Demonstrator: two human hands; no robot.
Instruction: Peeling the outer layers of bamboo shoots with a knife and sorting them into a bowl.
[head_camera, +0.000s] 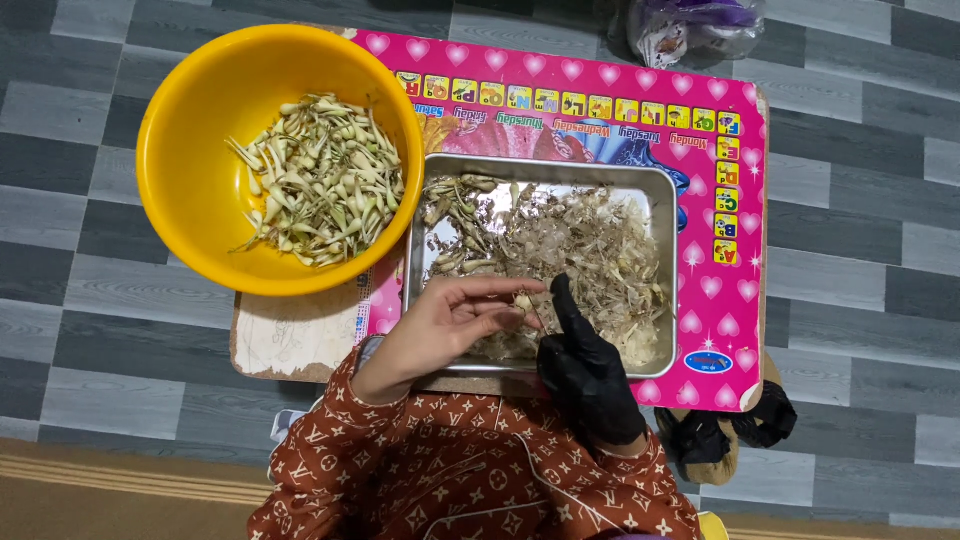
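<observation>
Nearest the camera, patterned brown-red sleeves (440, 470) fill the bottom of the view, both forearms reaching forward over the near edge of a low board. The left hand (440, 325) is bare, its fingers curled in narrow, pinching a small pale bulb (522, 300) between the fingertips. Right beside it, the right hand (585, 375) wears a black glove, one finger sticking up straight next to the bulb; the others are folded down, and whether they grip anything cannot be told from here. Both hands meet just over the near rim of the metal tray (665, 270).

Inside that rectangular tray lies a loose heap of dry skins and roots (590, 250), brownish and papery, spread over most of the bottom, with a few unpeeled bulbs toward the far left corner.

To the left and a little farther off sits a yellow bowl (190, 170), touching the tray's corner, holding a mound of peeled white-green bulbs (325, 180).

Under both is a pink mat (735, 300) with hearts and picture squares, laid on the worn board (290, 340). Farthest away, on the grey tiled floor (850, 100), a clear plastic bag (695, 25) rests at the top edge.
</observation>
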